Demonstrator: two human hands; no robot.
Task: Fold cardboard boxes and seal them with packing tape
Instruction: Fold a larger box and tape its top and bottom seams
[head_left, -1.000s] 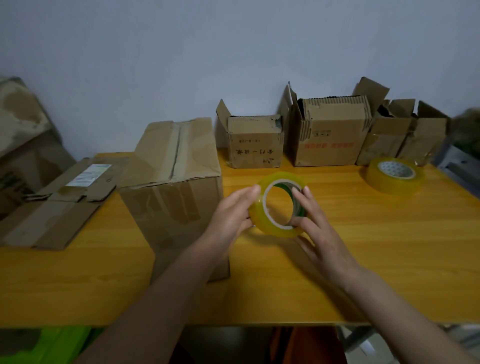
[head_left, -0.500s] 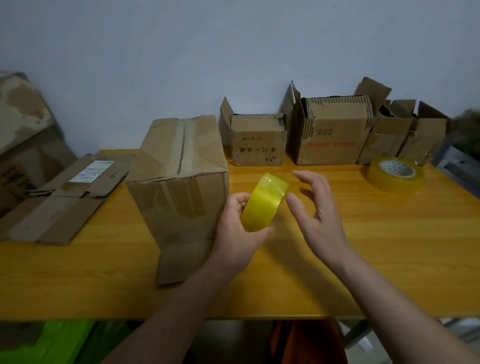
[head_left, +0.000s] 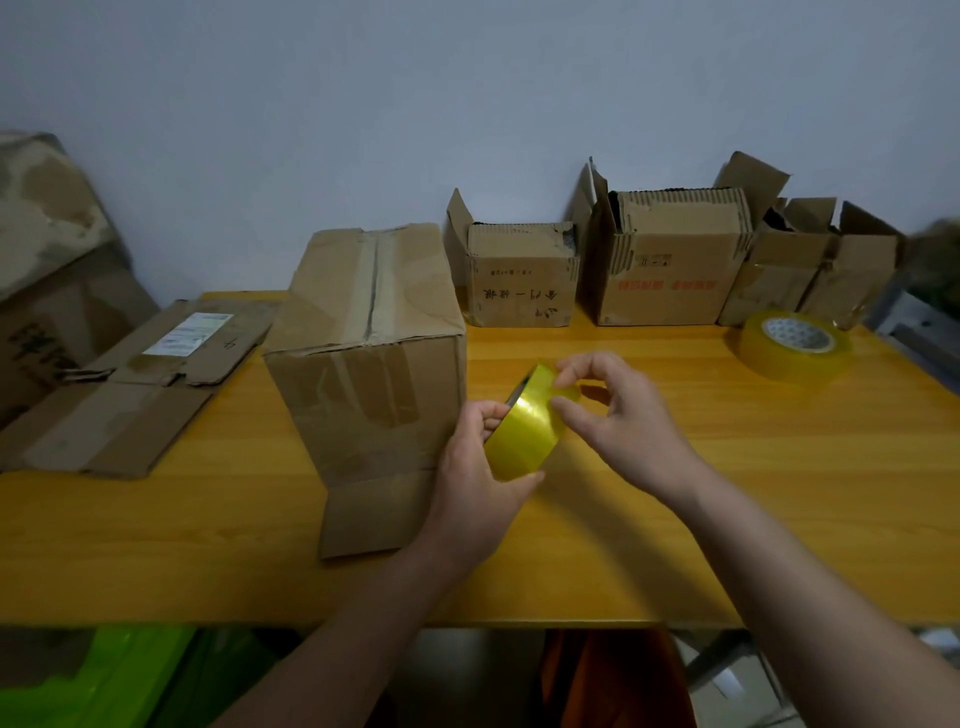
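Observation:
A yellow roll of packing tape (head_left: 527, 426) is held above the wooden table (head_left: 727, 493), turned edge-on toward me. My left hand (head_left: 480, 478) grips it from the left and below, fingers inside the core and thumb under the rim. My right hand (head_left: 618, 415) touches the roll's top edge with curled fingertips, thumb and forefinger pinching at the tape surface. Just left of the hands stands a tall brown cardboard box (head_left: 369, 353) with its top flaps shut and old tape marks along the seam.
A second, larger tape roll (head_left: 792, 345) lies flat at the right. Three small open boxes (head_left: 519, 275) (head_left: 670, 260) (head_left: 815, 265) line the wall. Flattened cardboard (head_left: 119, 395) lies at the left, beside a big box (head_left: 47, 270). Green and orange things sit under the table.
The roll turned from facing me to edge-on and settled into my left hand. My right hand let go, hovered, then came back onto the roll's top edge.

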